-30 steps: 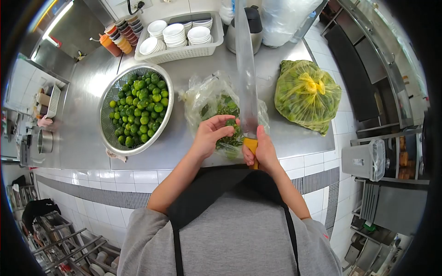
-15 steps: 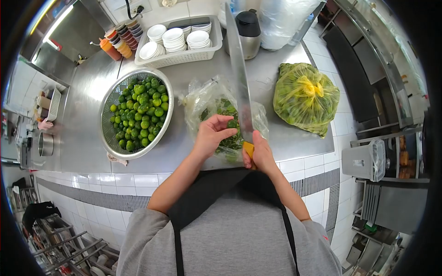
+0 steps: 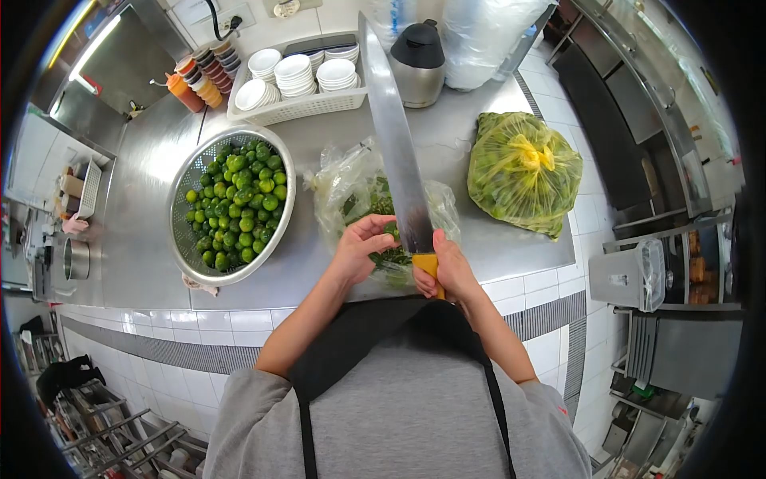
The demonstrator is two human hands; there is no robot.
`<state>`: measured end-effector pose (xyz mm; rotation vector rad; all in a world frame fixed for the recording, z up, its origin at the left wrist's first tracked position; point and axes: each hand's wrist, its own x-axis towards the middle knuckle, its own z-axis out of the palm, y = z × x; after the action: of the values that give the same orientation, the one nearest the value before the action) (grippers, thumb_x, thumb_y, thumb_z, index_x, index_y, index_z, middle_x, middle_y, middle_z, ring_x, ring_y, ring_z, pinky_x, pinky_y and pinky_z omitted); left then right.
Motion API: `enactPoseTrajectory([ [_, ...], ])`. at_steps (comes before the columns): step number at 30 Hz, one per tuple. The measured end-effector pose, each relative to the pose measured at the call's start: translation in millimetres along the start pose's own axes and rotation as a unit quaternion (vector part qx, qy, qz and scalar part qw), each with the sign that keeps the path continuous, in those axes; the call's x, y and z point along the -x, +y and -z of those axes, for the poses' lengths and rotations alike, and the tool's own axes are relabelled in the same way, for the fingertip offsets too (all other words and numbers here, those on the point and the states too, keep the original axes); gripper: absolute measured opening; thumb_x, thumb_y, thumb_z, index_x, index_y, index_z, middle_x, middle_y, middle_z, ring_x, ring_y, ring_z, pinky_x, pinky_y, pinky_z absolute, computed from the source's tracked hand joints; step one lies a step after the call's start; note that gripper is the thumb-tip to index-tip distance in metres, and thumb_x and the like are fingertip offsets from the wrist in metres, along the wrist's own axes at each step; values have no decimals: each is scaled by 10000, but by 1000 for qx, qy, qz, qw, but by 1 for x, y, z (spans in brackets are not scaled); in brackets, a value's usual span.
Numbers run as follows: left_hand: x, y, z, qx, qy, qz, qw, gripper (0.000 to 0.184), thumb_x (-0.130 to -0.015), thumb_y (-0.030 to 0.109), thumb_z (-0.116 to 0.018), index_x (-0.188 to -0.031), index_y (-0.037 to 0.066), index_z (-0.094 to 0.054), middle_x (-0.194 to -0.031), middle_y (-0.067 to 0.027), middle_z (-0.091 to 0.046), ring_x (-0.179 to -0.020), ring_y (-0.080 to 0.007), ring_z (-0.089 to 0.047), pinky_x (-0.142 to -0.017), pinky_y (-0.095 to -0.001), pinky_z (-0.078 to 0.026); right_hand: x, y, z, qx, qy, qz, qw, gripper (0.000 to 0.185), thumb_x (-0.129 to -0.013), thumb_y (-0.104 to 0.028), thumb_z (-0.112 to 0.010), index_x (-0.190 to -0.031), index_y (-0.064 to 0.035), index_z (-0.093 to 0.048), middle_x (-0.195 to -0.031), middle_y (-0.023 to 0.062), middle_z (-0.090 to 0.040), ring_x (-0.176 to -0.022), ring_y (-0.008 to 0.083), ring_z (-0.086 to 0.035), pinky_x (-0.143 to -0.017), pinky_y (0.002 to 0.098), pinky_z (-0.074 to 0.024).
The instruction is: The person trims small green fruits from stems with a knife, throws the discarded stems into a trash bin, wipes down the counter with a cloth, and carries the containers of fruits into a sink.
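My right hand (image 3: 447, 268) is wrapped round the yellow handle of a large knife (image 3: 399, 160), whose broad blade points up and away from me. Just left of the blade, my left hand (image 3: 361, 249) pinches a small green lime (image 3: 392, 229) between thumb and fingers, close to the blade's base. Beneath both hands lies an open clear plastic bag (image 3: 331, 188) with green leaves and stems in it. A metal colander (image 3: 289, 172) full of green limes stands to the left.
A tied yellowish bag of greens (image 3: 525, 176) sits at the counter's right. Along the back are a white basket (image 3: 319, 105) of small white dishes, sauce bottles (image 3: 185, 92) and a steel jug (image 3: 417, 76). The metal counter (image 3: 144, 215) ends at its front edge near my apron.
The knife blade has tilted further left, and its handle has come slightly lower. The left hand still pinches the lime beside the blade. The whole view has shifted a little.
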<state>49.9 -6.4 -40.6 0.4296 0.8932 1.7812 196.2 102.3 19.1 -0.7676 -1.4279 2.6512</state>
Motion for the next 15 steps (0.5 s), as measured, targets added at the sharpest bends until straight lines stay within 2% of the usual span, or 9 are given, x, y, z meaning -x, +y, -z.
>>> enactPoseTrajectory([
  [3, 4, 0, -5, 85, -3, -19, 996, 292, -763, 19, -616, -1050, 25, -562, -909, -44, -609, -763, -106, -579, -692, -216, -454, 0, 0, 2, 3, -21, 10, 1000, 574, -909, -509, -276, -537, -76, -342, -398, 36, -350, -327, 130, -358, -342, 246, -322],
  [4, 4, 2, -8, 123, -2, -28, 992, 287, -763, 15, -614, -1046, 27, -564, -904, -44, -610, -756, -106, -580, -686, -215, -454, -1, 3, 11, -18, -2, -14, 1000, 565, -909, -507, -282, -579, -62, -392, -405, 33, -357, -329, 125, -359, -343, 245, -323],
  [6, 0, 10, -5, 17, 34, -37, 999, 297, -748, 54, -630, -1038, 41, -564, -901, -53, -614, -740, -108, -581, -663, -210, -443, -6, 5, 27, -59, 34, -63, 996, 566, -909, -502, -295, -664, -32, -492, -420, 27, -371, -335, 115, -361, -347, 242, -324],
  [7, -2, 15, -5, -33, 56, -45, 997, 303, -741, 73, -639, -1034, 49, -564, -900, -58, -615, -732, -109, -582, -651, -207, -437, -5, 3, 26, 24, 63, -35, 997, 516, -912, -488, -302, -796, -32, -513, -431, 21, -378, -344, 106, -362, -353, 238, -325],
  [9, -6, 17, -4, -50, 74, -37, 995, 283, -730, 8, -638, -1005, 29, -574, -870, -45, -616, -748, -95, -572, -669, -204, -442, 3, -1, 18, 186, 118, 21, 975, 511, -919, -460, -316, -1060, -30, -554, -454, 9, -393, -362, 88, -365, -366, 230, -329],
  [10, -10, 14, 0, -52, 75, -37, 995, 282, -725, -23, -637, -998, 19, -577, -873, -45, -614, -759, -97, -571, -688, -216, -455, 3, 1, 15, 197, 90, 43, 975, 494, -928, -394, -345, -1333, -111, -341, -482, -8, -403, -396, 65, -372, -384, 219, -334],
  [13, -16, 12, -8, -42, 82, -44, 995, 272, -711, -63, -643, -968, 7, -585, -872, -45, -613, -771, -94, -569, -717, -229, -469, 6, 7, 1, 199, 59, 97, 973, 492, -926, -370, -375, -1345, -119, -320, -487, -17, -391, -415, 60, -377, -395, 207, -333],
  [15, -17, 11, -15, -46, 93, -50, 993, 269, -702, -73, -649, -951, 5, -587, -871, -46, -614, -777, -93, -570, -723, -231, -472, 8, 5, -7, 199, 68, 97, 973, 479, -929, -361, -372, -1341, -121, -329, -503, -27, -387, -421, 55, -381, -395, 203, -345],
])
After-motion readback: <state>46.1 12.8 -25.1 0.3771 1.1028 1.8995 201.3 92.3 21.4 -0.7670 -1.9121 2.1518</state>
